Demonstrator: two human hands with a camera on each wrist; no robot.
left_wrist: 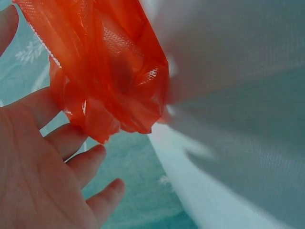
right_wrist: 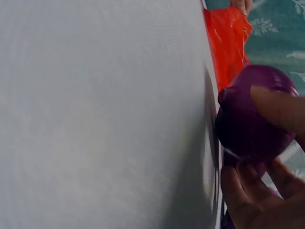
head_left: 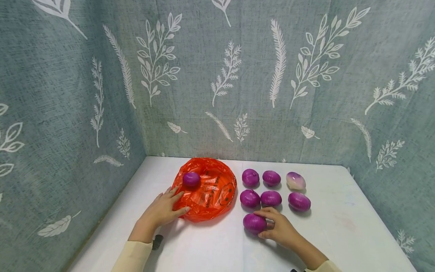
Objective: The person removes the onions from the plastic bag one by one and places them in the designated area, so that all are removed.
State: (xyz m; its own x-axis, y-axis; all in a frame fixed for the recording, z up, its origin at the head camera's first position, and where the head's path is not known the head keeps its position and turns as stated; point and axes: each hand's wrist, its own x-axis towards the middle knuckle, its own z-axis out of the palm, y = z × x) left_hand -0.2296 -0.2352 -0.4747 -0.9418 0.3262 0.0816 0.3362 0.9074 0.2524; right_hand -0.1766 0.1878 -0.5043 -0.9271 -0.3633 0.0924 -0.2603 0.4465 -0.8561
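Note:
A purple onion [head_left: 255, 223] is held between the thumb and fingers of my right hand [head_left: 279, 229], near the front of the onion group. The right wrist view shows this onion [right_wrist: 252, 129] close up, the thumb lying on one side and the fingertips on the other. At the left, a red plastic bag [head_left: 212, 200] lies spread with its rim rounded. Inside it rests one purple onion [head_left: 191, 179]. My left hand [head_left: 159, 211] touches the bag's left edge with spread fingers; its fingers [left_wrist: 43, 105] lie against the plastic in the left wrist view.
Right of the bag, several purple onions [head_left: 250, 198] sit in rough rows on the white table [head_left: 210, 249]. One onion [head_left: 296, 181] at the back right is pale with a purple top. Patterned green-grey cloth [head_left: 251, 87] hangs behind and along both sides.

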